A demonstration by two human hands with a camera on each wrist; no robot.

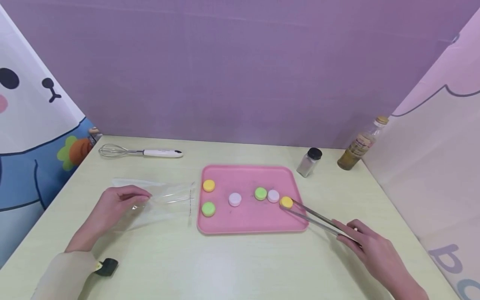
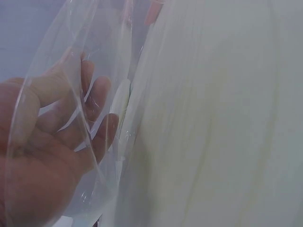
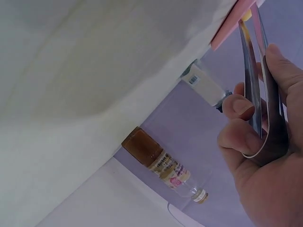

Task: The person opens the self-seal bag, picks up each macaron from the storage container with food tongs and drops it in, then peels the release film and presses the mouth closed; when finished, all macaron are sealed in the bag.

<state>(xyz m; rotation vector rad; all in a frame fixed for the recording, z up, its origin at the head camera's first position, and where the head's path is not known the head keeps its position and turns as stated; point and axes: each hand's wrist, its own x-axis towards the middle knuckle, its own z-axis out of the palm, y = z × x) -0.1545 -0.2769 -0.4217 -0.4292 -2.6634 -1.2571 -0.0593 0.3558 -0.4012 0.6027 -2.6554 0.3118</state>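
With thumb and fingers, my left hand (image 1: 118,205) pinches the upper layer of a clear plastic bag (image 1: 168,198) lying on the table; in the left wrist view the film (image 2: 71,94) drapes over the fingers. My right hand (image 1: 375,252) grips metal tongs (image 1: 318,220), seen closer in the right wrist view (image 3: 270,94). Their tips stand on either side of a yellow macaron (image 1: 286,202) near the right edge of the pink tray (image 1: 247,223). Beside it sit a lilac macaron (image 1: 273,196) and a green macaron (image 1: 260,193); whether the tips squeeze the yellow one is unclear.
Farther left on the tray are another lilac macaron (image 1: 235,199), a yellow one (image 1: 208,186) and a green one (image 1: 208,209). Behind the bag lies a whisk (image 1: 150,153). A black-capped shaker (image 1: 309,162) and a corked bottle (image 1: 361,145) stand at the back right.
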